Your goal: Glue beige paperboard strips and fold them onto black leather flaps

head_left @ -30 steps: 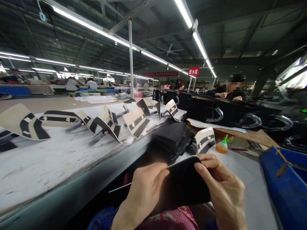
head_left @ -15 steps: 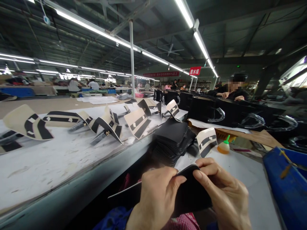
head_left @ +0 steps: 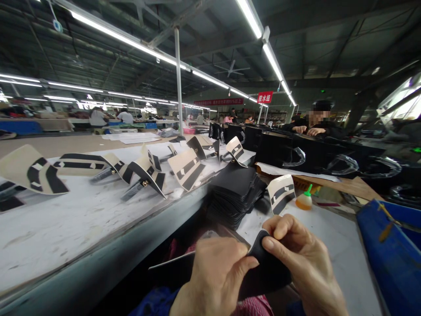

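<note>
Between my hands is a black panel (head_left: 263,274) with a pale edge, held over my lap and curved near the top. My left hand (head_left: 215,270) pinches its upper edge between thumb and curled fingers. My right hand (head_left: 301,254) grips the top corner, thumb on the black face and fingers behind. The panel's left end sticks out past my left hand; its back face is hidden. Just beyond my hands are a stack of black sheets (head_left: 235,186) and a curved cream panel with black strips (head_left: 281,193).
Several curved cream and black panels (head_left: 186,166) stand on the white-covered table (head_left: 82,228) at left. A glue bottle with a green tip (head_left: 305,199) stands at right, near a blue bin (head_left: 391,250). Black bags with wrapped handles (head_left: 276,151) line up behind; a person (head_left: 317,123) works there.
The panel's top edge now bends more between my hands, with a visible dip beside my left thumb. My right hand has shifted slightly left. The whole view has moved a little.
</note>
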Demonstrator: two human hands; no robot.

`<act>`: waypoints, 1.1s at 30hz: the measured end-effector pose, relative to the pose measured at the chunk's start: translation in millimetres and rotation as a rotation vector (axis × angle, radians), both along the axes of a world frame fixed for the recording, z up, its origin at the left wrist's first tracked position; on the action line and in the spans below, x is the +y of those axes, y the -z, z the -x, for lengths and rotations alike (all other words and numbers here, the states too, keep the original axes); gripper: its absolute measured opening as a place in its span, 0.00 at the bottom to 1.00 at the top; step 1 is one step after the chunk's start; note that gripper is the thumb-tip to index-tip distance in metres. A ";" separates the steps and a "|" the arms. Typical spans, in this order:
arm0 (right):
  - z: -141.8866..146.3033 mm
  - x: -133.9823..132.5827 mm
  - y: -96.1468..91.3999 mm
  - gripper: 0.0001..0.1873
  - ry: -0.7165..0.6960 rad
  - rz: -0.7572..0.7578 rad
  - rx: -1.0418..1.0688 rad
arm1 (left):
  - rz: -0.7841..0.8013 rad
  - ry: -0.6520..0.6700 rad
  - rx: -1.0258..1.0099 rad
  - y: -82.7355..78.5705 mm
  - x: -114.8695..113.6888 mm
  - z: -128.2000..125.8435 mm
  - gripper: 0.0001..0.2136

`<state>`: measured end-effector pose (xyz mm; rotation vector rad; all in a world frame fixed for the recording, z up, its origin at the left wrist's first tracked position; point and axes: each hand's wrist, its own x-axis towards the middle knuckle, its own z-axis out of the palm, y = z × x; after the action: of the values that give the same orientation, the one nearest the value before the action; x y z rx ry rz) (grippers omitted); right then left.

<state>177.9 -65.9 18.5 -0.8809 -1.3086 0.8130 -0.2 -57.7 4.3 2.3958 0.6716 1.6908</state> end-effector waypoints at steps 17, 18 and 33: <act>-16.2 11.8 -8.0 0.28 -0.093 0.055 -0.186 | 0.291 0.108 0.001 -9.2 15.1 -1.4 0.16; -19.0 17.7 -7.4 0.26 -0.111 0.025 -0.168 | 0.319 0.125 -0.036 -9.6 19.5 0.4 0.16; 11.7 63.3 15.9 0.25 -0.335 -0.046 -0.380 | 0.696 0.611 -0.383 -22.0 44.3 18.2 0.23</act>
<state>166.1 -2.6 2.7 -0.8151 -1.8368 0.8966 -18.4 -13.3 26.3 1.5212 0.3284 1.2989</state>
